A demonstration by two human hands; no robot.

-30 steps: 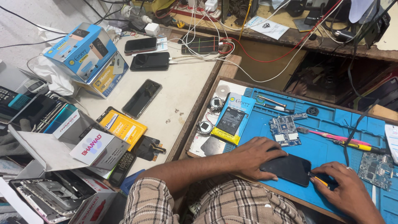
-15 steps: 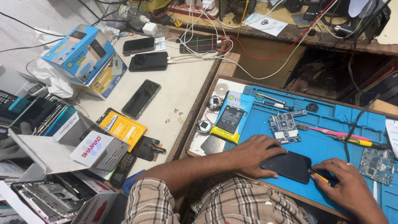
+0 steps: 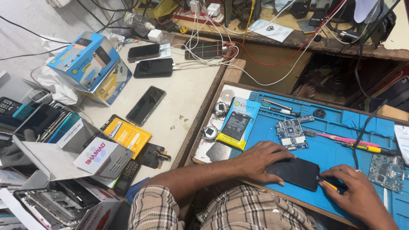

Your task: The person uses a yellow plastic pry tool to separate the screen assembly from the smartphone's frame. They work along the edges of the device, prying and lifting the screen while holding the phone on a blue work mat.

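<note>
Phone repair workshop: blue repair mat [image 3: 341,123], circuit boards [image 3: 292,134].

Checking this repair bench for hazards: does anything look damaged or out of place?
Nothing looks spilled. A phone by the charging cables shows coloured lines across its screen, likely a damaged display. Bare circuit boards lie loose on the blue mat.
</note>
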